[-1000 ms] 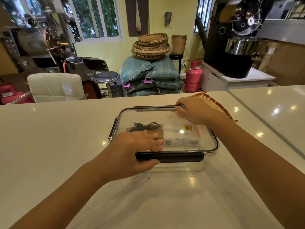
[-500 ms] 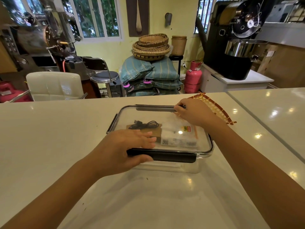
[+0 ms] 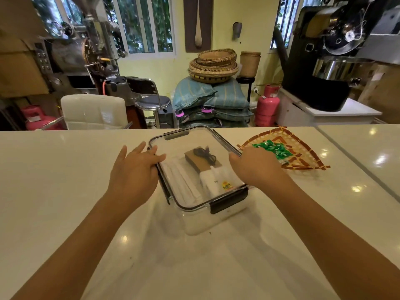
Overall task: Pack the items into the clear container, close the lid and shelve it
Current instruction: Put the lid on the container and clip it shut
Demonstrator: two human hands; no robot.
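The clear container [image 3: 216, 221] sits on the white counter with its clear lid [image 3: 190, 144] on top, now lying lengthwise away from me. Through the lid I see a black cable on a brown card [image 3: 203, 158], white packets [image 3: 184, 182] and a white pack with a yellow label [image 3: 216, 182]. A black latch [image 3: 229, 199] is at the near end, another at the far end [image 3: 176, 135]. My left hand [image 3: 134, 174] rests on the container's left long edge, fingers spread. My right hand [image 3: 257, 167] grips the right long edge.
A woven triangular tray [image 3: 303, 161] holding green sachets [image 3: 275, 149] lies just right of the container. The counter's far edge runs right behind the box. Beyond it stand a white chair [image 3: 93, 111], a stool, sacks, pink gas cylinders and roasting machines.
The container has been turned about a quarter turn, so its long side now points away from me. Both hands shifted from the latches to the long side edges. The tray is now uncovered.
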